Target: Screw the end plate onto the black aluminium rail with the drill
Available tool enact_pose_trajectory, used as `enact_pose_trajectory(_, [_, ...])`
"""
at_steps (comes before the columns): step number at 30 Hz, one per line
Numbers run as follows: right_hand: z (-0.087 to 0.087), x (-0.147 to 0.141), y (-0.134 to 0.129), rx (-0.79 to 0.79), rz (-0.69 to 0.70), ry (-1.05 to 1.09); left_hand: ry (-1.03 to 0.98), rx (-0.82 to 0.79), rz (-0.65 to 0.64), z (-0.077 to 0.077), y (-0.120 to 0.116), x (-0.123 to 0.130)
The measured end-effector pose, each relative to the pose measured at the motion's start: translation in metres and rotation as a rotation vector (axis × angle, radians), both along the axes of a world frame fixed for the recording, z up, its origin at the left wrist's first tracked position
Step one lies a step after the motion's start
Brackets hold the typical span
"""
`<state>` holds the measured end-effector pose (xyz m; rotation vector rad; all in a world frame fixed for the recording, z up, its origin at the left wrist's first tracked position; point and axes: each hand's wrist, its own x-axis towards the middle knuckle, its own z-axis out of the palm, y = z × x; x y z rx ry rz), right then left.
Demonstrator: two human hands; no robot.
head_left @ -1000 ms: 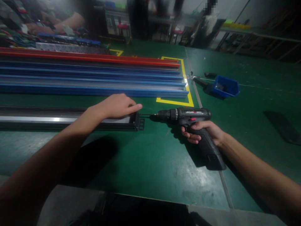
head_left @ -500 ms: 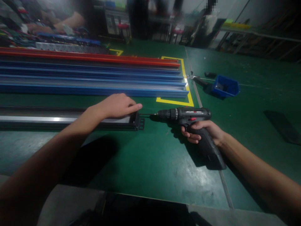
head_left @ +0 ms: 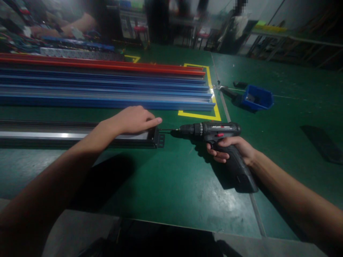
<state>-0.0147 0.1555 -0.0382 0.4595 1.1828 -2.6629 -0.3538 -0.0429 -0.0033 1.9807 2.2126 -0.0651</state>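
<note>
My right hand (head_left: pixel 232 150) is wrapped around the handle of a black cordless drill (head_left: pixel 221 130) with a red switch. The drill points left, and its long thin bit (head_left: pixel 168 130) meets the end cap of a long black metal profile (head_left: pixel 128 143). My left hand (head_left: pixel 134 120) grips this profile near its right end, thumb lying along the top; the other fingers are mostly hidden. A small slotted black bracket (head_left: pixel 161 140) sticks out from the end cap. A pale silvery strip (head_left: pixel 63 135) runs along inside the profile.
Blue rails (head_left: pixel 150 104) and red rails (head_left: pixel 160 67) lie parallel behind, their ends inside yellow tape (head_left: pixel 200 116). A blue bin (head_left: pixel 258 98) stands at right on the green table (head_left: pixel 160 192). Another person's arm (head_left: pixel 77 25) is over wires at the far left.
</note>
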Motion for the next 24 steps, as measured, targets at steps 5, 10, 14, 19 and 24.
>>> enact_pose_trajectory(5, [0.0004, -0.0005, 0.0001, -0.004, -0.004, -0.003, 0.001, 0.008, 0.001, -0.0014, -0.0001, -0.0009])
enact_pose_trajectory(10, [-0.0001, -0.0008, 0.0002, -0.005, -0.003, -0.013, 0.007, 0.014, 0.0, -0.0008, -0.0002, 0.0001])
enact_pose_trajectory(14, [-0.0008, -0.0003, 0.0004, -0.026, -0.004, 0.002, 0.0, 0.008, 0.007, 0.001, -0.0005, 0.0017])
enact_pose_trajectory(19, [-0.0016, 0.0004, 0.0006, -0.024, -0.001, 0.013, -0.023, 0.005, 0.02, 0.002, -0.0003, 0.0029])
enact_pose_trajectory(24, [-0.0028, 0.0001, 0.0011, -0.033, 0.012, 0.025, -0.03, 0.0, 0.023, 0.0023, -0.0002, 0.0031])
